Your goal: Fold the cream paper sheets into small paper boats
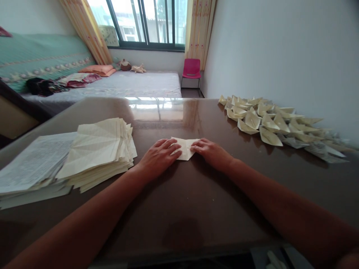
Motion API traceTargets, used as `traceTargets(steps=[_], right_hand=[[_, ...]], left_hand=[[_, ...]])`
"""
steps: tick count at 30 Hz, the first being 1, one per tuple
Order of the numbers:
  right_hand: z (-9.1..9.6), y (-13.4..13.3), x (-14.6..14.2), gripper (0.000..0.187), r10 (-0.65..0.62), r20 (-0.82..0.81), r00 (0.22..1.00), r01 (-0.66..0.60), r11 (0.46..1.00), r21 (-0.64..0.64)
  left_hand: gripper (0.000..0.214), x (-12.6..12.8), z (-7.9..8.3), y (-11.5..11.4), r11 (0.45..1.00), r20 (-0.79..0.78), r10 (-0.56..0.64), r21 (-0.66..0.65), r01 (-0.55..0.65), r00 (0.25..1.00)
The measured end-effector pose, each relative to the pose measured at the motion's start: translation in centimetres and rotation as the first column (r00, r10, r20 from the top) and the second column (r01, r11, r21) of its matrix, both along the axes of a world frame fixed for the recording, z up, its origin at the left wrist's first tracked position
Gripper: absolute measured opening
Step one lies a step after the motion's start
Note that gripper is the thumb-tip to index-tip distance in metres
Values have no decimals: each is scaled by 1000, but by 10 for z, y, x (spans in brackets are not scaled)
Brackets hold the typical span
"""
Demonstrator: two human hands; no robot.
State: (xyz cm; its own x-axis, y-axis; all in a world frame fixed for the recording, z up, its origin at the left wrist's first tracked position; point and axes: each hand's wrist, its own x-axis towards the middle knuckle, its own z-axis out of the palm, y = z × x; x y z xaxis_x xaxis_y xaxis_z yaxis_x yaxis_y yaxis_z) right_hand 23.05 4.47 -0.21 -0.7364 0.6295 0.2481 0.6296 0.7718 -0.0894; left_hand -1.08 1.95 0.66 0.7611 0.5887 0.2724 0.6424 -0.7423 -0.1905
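A small folded sheet of cream paper (185, 148) lies on the brown table in front of me, with a crease down its middle. Across its left part rest the fingers of my left hand (160, 154), laid flat and slightly apart. My right hand (211, 151) has its fingers bent together at the paper's right corner, gripping that edge. Both thumbs are mostly hidden. To the left of my left hand is a thick stack of creased cream sheets (97, 145). Folded paper boats (270, 123) stand crowded together at the far right of the table.
Printed white sheets (39, 160) lie at the left, partly under the cream stack. The glossy table (179, 209) ends near my body. Beyond it are a bed (146, 84), a pink chair (192, 69) and a window. A wall borders the right side.
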Motion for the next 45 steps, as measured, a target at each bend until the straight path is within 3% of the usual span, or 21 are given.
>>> traceTargets(steps=[4, 8, 13, 17, 22, 27, 31, 36, 40, 45], right_hand=[[0, 1, 3, 26, 35, -62, 997, -35, 999, -6], [5, -2, 5, 28, 128, -109, 986, -141, 982, -124], [14, -1, 11, 25, 194, -147, 970, -231, 924, -305], [13, 2, 11, 30, 171, -148, 974, -218, 888, -405], [5, 2, 3, 13, 46, -237, 970, -148, 890, -432], [4, -5, -3, 12, -82, -198, 977, -7, 912, -411], [4, -10, -4, 19, -200, -194, 960, 96, 891, -444], [4, -11, -3, 21, -178, -245, 953, 45, 884, -465], [8, -10, 0, 10, -124, -239, 963, -6, 877, -481], [15, -12, 1, 9, -48, -164, 985, -20, 920, -392]], left_hand=[[23, 5, -3, -4, 995, 4, -60, -81, 60, 998], [26, 10, -3, -13, 964, 98, -54, -254, 78, 994], [27, 11, 1, -10, 861, 283, 120, -507, 42, 951], [31, 11, -1, -3, 786, 299, 339, -610, -94, 892], [33, 16, -7, 0, 775, 256, 435, -595, -213, 863], [32, 21, -10, 1, 766, 233, 498, -570, -297, 835], [29, 22, -10, 3, 735, 247, 528, -613, -291, 812], [33, 22, -8, 5, 725, 253, 522, -635, -267, 815], [30, 23, -8, 5, 713, 243, 542, -640, -287, 805], [28, 24, -9, 6, 703, 231, 550, -647, -296, 803]])
